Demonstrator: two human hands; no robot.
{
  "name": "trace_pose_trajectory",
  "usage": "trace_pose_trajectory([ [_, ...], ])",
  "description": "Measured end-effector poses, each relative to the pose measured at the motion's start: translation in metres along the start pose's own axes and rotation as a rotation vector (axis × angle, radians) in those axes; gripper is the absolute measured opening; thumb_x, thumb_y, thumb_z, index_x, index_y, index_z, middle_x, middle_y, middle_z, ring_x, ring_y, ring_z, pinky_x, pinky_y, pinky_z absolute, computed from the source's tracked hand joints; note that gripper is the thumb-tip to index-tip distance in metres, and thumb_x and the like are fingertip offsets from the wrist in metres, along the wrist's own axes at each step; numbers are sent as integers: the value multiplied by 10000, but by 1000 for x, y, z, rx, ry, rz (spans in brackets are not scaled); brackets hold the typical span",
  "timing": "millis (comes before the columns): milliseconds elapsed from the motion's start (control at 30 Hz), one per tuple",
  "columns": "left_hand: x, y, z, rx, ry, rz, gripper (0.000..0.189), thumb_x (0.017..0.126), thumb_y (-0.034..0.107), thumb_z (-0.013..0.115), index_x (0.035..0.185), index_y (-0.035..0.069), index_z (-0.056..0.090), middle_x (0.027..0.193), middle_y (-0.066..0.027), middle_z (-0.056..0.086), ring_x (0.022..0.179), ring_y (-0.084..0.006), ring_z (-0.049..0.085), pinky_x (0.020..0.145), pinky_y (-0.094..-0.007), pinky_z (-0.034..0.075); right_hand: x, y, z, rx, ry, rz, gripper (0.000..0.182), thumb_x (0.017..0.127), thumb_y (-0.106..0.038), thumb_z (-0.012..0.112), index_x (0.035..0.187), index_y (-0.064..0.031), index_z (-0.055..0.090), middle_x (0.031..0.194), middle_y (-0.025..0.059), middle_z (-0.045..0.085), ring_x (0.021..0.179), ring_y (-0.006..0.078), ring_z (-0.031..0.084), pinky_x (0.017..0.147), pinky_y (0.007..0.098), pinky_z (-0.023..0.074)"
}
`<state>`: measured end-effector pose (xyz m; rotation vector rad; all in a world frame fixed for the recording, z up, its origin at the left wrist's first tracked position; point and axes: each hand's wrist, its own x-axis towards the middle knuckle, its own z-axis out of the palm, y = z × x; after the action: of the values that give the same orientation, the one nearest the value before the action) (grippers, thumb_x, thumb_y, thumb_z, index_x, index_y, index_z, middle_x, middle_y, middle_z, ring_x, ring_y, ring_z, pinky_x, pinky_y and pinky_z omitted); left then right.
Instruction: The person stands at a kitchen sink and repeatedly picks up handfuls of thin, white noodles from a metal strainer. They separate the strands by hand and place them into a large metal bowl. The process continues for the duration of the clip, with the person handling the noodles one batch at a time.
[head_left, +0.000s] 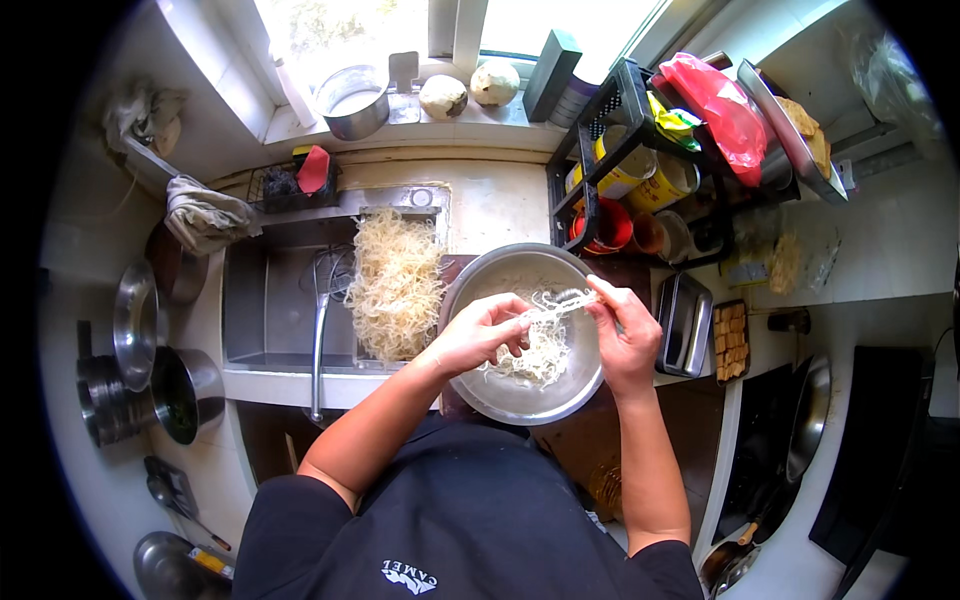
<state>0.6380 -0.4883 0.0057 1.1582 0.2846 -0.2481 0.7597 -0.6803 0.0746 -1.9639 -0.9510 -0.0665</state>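
Observation:
Above a wide stainless-steel bowl (480, 394), my left hand (491, 330) and my right hand (624, 322) pinch the two ends of a small bunch of pale strands (559, 302). The bunch is stretched roughly level between my fingertips. Below it, a loose heap of similar whitish shreds (536, 360) lies on the bowl's bottom, partly hidden by my left hand. Left of the bowl, a much larger tangled pile of pale yellow shreds (397, 285) sits at the right end of the sink. What the strands are made of, I cannot tell.
A steel sink (277, 300) holds a long-handled wire skimmer (321, 337). Behind on the right stands a black rack (589, 187) with cans and red containers. Steel trays (684, 322) lie right of the bowl. A pot (352, 105) rests on the windowsill; more pots (187, 394) stand far left.

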Motion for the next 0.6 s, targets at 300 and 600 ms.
trace_pose_trajectory([
  [300,-5,-4,-8,-81,0,34,214,1028,266,616,1129,79,639,928,-11,696,820,-76,664,593,-212,519,-16,-3,-3,208,19,135,327,839,63,729,1159,0,711,909,75,663,800,144,650,740,282,532],
  [600,-13,12,-9,-92,18,99,215,1028,284,610,1081,78,648,906,-2,687,799,-73,640,611,-221,510,-17,-1,-12,-29,-157,-115,255,754,77,735,989,-22,736,891,115,672,815,281,669,736,367,547],
])
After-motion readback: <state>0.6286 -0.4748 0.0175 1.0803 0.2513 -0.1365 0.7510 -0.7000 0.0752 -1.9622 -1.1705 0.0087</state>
